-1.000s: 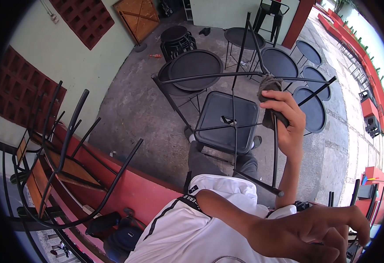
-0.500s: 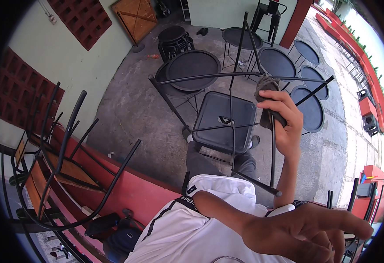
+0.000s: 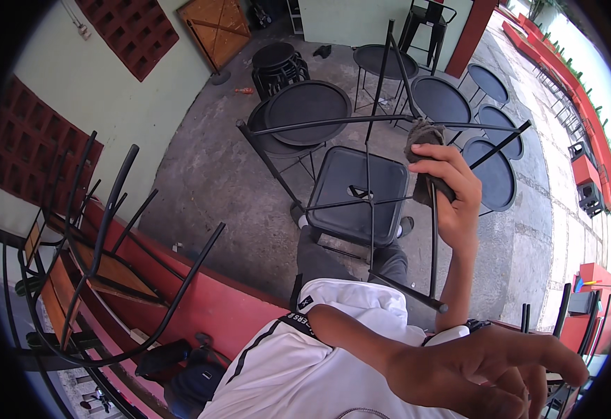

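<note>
My right hand (image 3: 452, 178) is closed round a dark grey cloth (image 3: 425, 133), pressing it against the thin black bars of a metal leg frame (image 3: 319, 123). The frame's bars cross one another in front of me, and one bar end points toward my chest. Beneath it is a black square stool (image 3: 333, 174) with a hole in its seat, between my legs. My left hand (image 3: 480, 370) is held across my body at the lower right, fingers apart and bent, with nothing visible in it. Part of its fingers is hidden.
Round black tray tables (image 3: 305, 112) stand ahead and to the right, beside stacked black stools (image 3: 274, 56). Upturned wood-and-metal chairs (image 3: 110, 279) crowd the left behind a low red wall (image 3: 243, 293). A tall black chair (image 3: 428, 28) is at the back.
My left hand's fingers have shifted slightly to the left. The right hand, cloth and frame show almost no movement.
</note>
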### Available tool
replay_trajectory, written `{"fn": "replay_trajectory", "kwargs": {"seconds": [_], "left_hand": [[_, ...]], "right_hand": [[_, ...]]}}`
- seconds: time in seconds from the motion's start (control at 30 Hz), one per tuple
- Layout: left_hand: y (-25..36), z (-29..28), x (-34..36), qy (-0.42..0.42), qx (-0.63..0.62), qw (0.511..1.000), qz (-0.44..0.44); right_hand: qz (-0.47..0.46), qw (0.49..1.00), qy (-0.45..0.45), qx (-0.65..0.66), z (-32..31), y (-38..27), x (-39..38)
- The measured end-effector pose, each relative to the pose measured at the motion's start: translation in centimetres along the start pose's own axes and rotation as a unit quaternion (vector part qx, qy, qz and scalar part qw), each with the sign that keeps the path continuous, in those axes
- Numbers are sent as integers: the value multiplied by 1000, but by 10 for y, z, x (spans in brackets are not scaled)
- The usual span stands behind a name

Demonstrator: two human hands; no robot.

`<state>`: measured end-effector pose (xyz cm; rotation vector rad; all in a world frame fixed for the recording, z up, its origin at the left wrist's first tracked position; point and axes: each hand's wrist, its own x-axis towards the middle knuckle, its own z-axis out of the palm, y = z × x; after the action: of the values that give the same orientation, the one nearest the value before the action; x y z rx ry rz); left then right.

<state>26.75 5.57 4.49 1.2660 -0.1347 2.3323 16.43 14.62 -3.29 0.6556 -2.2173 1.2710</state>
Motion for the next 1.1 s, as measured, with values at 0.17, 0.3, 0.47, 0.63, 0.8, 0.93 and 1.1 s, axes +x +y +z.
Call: {"fn": "replay_trajectory", "kwargs": {"seconds": [0.17,0.3,0.47,0.63,0.8,0.93,1.1], "left_hand": [[-4,3,-4,-2,-3,1000,8],[-3,0,-2,-2,-3,1000,17],[23,2,-5,43,-43,973,-224],[-3,3,9,11,-7,1000,-22],[-16,1,13,-24,30,999,24],[-23,3,15,-13,11,999,38],[-26,4,15,2,-11,998,54]], "right_hand": [[-2,1000,2,-3,1,0,0],[-6,1000,2,2,1,0,0],[-4,1000,8,4,1,1,0],[-4,1000,1,3,2,0,0],[-8,1000,0,1,2,0,0],[-13,1000,4,-2,1,-1,0],[-15,1000,3,-4,0,1,0]]}}
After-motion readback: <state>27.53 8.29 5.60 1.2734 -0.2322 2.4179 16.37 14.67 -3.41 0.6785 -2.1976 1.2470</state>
